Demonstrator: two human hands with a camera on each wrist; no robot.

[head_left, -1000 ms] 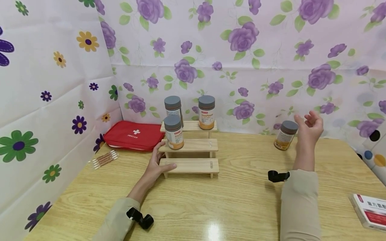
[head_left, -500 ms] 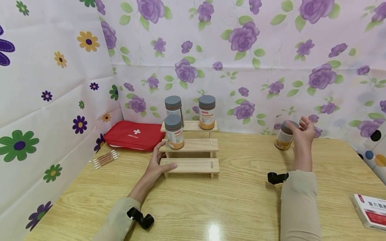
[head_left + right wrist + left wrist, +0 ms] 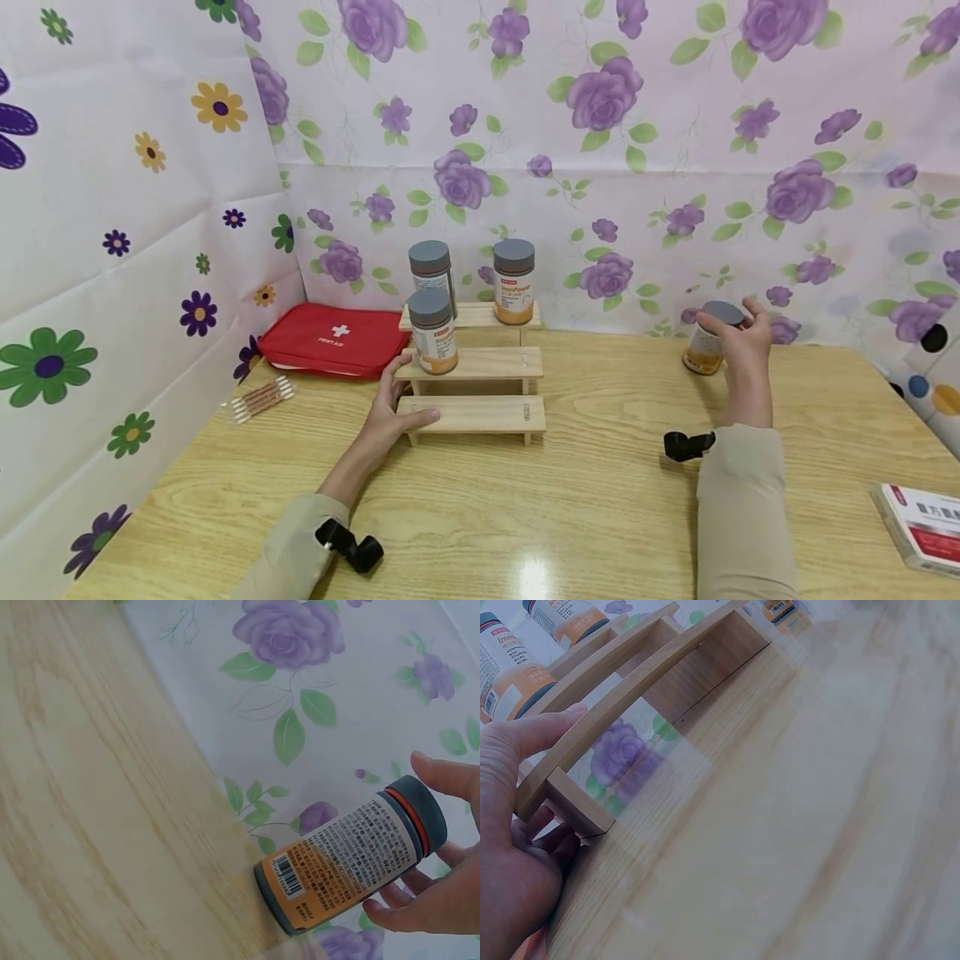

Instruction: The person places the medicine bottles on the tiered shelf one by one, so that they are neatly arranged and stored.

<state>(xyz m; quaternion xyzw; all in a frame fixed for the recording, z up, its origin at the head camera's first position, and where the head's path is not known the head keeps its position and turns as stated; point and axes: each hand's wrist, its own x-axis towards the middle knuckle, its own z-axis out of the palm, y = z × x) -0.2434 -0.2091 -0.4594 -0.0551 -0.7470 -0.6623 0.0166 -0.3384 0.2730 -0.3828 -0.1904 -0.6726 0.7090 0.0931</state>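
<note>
In the head view, my left hand [image 3: 386, 417] holds the left end of a three-tier wooden stand [image 3: 472, 412], thumb over the lowest shelf. The left wrist view shows that thumb [image 3: 551, 729] on top and curled fingers below. Grey-capped supplement bottles stand on it: one bottle [image 3: 437, 342] on the middle shelf, another bottle [image 3: 431, 258] behind it and a bottle [image 3: 514, 287] at right, both on top. My right hand [image 3: 746, 350] is around the cap of a separate bottle [image 3: 341, 862] on the table, thumb on one side, fingers on the other; firm contact is not clear.
A red first-aid pouch [image 3: 333, 337] lies left of the stand, with a pack of cotton swabs [image 3: 261, 398] in front of it. At the right edge lies a white and red box [image 3: 922, 525]. Flowered cloth [image 3: 600, 200] hangs behind the table.
My right hand has moved left to the separate bottle, its thumb passing in front of the cap and its fingers drawing nearer. The left hand and the stand have stayed in place.
</note>
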